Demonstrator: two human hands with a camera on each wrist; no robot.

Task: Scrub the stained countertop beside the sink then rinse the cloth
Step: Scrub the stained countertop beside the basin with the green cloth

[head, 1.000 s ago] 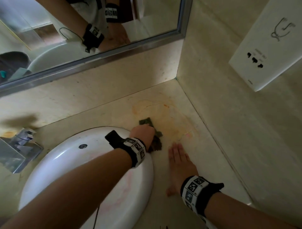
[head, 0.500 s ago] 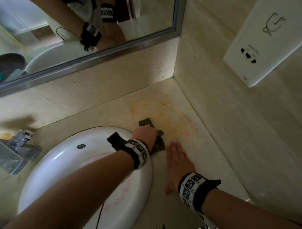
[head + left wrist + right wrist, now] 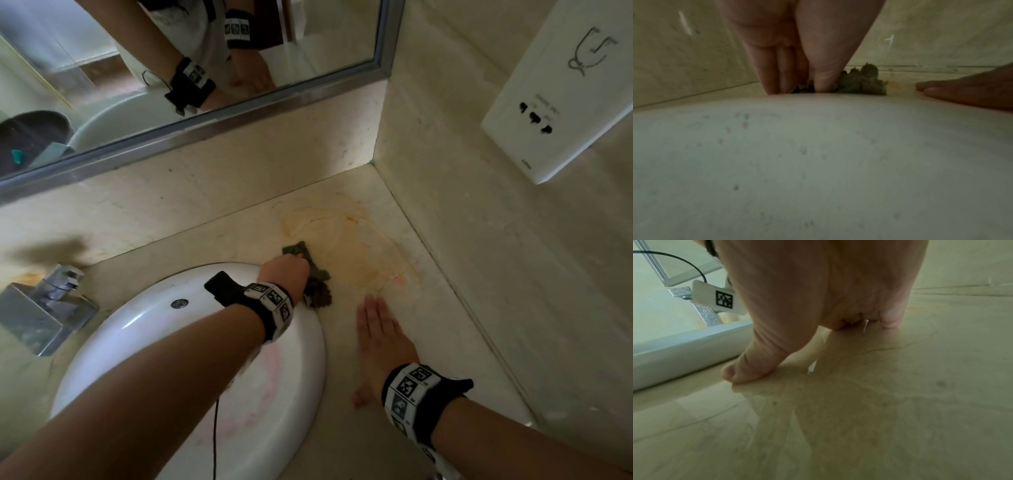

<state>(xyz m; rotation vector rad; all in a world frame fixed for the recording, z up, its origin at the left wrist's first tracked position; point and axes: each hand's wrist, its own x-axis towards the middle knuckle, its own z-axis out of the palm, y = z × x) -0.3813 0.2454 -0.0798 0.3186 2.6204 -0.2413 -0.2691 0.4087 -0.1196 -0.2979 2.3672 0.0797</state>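
An orange-yellow stain (image 3: 363, 250) spreads over the beige countertop (image 3: 428, 308) in the corner right of the sink (image 3: 144, 329). My left hand (image 3: 284, 274) grips a crumpled dark green cloth (image 3: 320, 291) at the stain's left edge, just past the sink rim. In the left wrist view the fingers (image 3: 766, 73) and thumb point down onto the cloth (image 3: 861, 81) behind the white sink rim (image 3: 818, 146). My right hand (image 3: 376, 329) lies flat on the counter, fingers straight, below the stain. The right wrist view shows its thumb (image 3: 748, 368) pressed on the countertop (image 3: 900, 402).
A chrome faucet (image 3: 44, 308) stands left of the sink. A framed mirror (image 3: 205, 68) runs along the back wall. A white box (image 3: 561, 92) hangs on the right wall above the counter. The walls meet in a corner (image 3: 371, 162) behind the stain.
The left hand with the cloth has shifted slightly left towards the sink rim. The right hand has stayed flat on the counter.
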